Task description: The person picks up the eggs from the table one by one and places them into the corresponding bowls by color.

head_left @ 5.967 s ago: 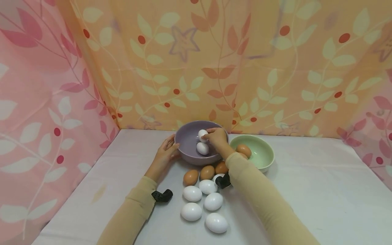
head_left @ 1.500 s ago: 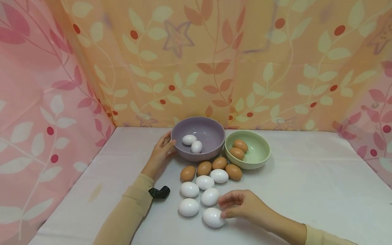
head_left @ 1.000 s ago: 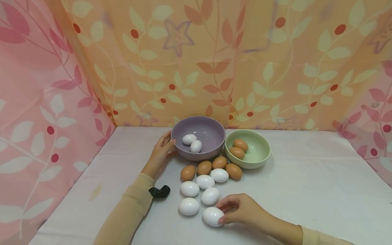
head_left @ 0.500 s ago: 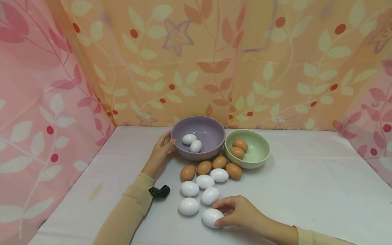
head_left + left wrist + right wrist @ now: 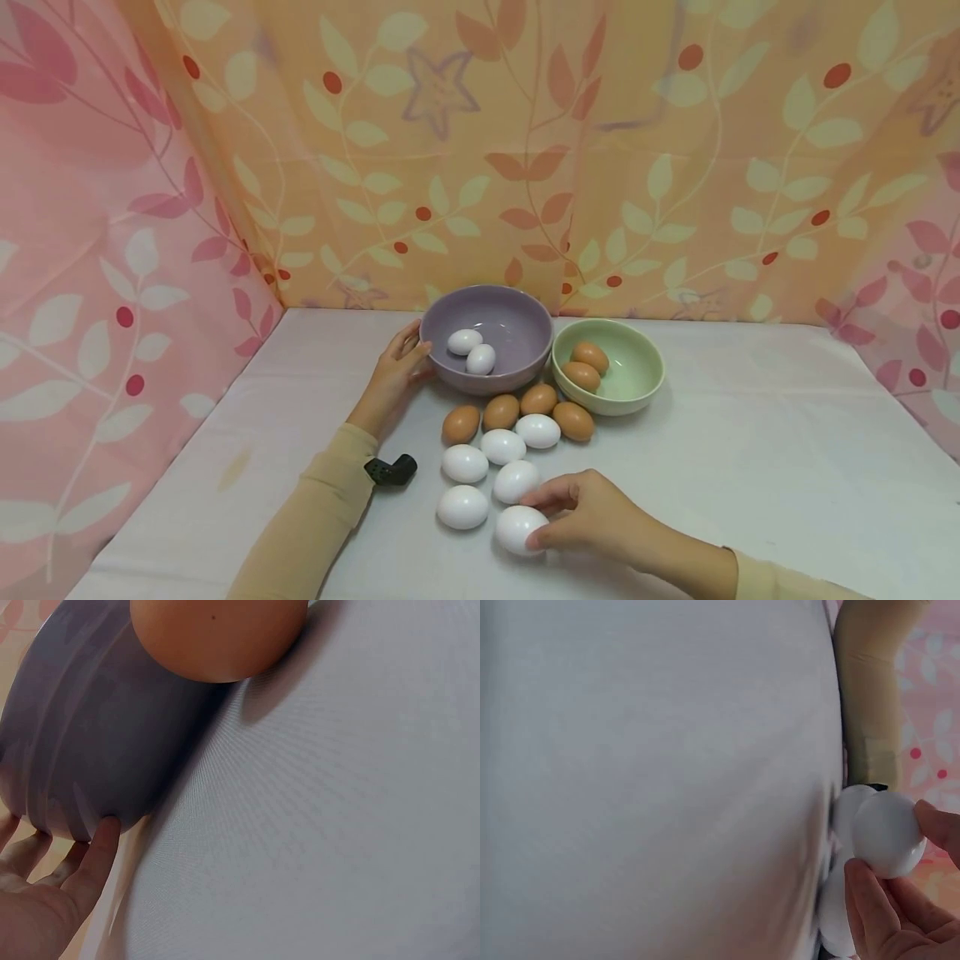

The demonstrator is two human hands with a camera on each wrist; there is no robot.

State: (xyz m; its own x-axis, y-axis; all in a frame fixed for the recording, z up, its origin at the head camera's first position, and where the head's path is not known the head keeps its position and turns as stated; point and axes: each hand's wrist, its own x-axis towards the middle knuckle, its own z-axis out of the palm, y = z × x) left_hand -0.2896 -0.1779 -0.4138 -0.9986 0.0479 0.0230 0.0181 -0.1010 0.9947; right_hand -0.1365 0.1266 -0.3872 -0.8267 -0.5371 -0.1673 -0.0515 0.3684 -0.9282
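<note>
My right hand (image 5: 588,517) pinches the nearest white egg (image 5: 519,531) between thumb and fingertips, at the front of the group on the table. The right wrist view shows this egg (image 5: 889,834) between the thumb and fingers (image 5: 871,900), overlapping other white eggs behind it. My left hand (image 5: 390,371) rests against the left side of the purple bowl (image 5: 517,333). In the left wrist view its extended fingers (image 5: 96,859) touch the outer wall of that bowl (image 5: 97,735). Two white eggs (image 5: 472,352) lie inside the purple bowl.
A green bowl (image 5: 633,371) stands right beside the purple one, holding two brown eggs (image 5: 581,377). In front of the bowls sit several brown eggs (image 5: 501,412) and several white eggs (image 5: 465,463) on the white cloth (image 5: 750,442). A patterned curtain (image 5: 637,167) hangs behind.
Six seconds ago my right hand held a white egg in the purple bowl; that egg now lies there. The right hand has come to the front egg and taken hold. My left hand stays put.
</note>
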